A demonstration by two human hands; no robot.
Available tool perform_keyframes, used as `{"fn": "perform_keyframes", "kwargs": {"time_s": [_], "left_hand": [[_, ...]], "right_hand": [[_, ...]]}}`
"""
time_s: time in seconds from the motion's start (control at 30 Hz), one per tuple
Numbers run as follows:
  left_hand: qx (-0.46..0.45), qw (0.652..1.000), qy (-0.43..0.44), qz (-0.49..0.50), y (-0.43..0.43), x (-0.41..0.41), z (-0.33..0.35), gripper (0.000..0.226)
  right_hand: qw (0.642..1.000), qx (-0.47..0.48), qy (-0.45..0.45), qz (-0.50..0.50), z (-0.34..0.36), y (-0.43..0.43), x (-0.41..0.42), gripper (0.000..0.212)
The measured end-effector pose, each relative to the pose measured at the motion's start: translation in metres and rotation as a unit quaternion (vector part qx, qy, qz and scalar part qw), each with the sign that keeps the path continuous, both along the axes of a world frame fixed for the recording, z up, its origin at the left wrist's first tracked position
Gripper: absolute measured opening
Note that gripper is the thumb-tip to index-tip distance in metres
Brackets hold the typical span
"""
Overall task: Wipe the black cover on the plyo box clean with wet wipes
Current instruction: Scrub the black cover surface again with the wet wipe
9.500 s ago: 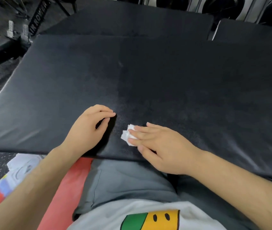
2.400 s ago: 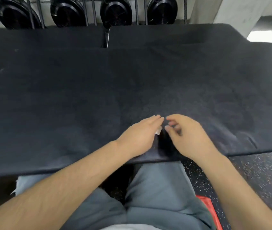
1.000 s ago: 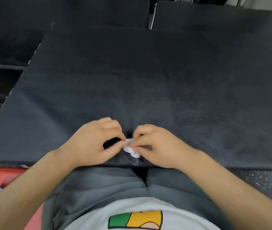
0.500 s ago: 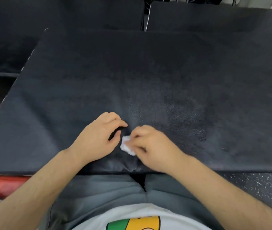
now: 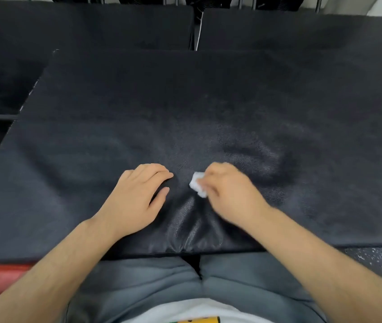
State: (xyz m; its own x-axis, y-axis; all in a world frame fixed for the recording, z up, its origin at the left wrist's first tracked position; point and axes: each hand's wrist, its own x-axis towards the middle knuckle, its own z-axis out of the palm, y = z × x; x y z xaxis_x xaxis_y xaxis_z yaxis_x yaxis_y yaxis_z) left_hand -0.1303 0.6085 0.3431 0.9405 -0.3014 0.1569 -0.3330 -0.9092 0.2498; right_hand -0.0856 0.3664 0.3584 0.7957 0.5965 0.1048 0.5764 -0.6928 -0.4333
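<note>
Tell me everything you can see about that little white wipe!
The wipe is small, white and scrunched into a lumpy wad that looks like soft tissue. Only its left part shows. The rest hides under the right hand, whose curled fingers pinch it and press it onto the black cover near the front edge. The cover wrinkles around that spot. The left hand rests on the cover beside the wipe, not touching it.

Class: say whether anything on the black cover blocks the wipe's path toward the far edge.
Nothing visible does. The right hand holds the wipe on the cover; the left hand rests beside it, not ahead.
</note>
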Motion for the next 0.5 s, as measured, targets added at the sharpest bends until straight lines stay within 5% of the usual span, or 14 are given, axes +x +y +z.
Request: {"fn": "perform_keyframes", "kwargs": {"time_s": [0.13,0.3,0.5], "left_hand": [[-0.006,1.0,-0.015,0.005,-0.004,0.007,0.0,0.034],[0.013,1.0,0.004,0.025,-0.01,0.025,-0.005,0.047],[0.032,0.998,0.024,0.052,-0.007,0.036,-0.009,0.062]], "right_hand": [[0.992,0.024,-0.019,-0.122,-0.002,0.002,0.046,0.017],[0.999,0.023,0.015,0.024,0.004,0.025,0.003,0.021],[0.986,0.025,-0.025,-0.165,-0.001,0.013,0.074,0.018]]}}
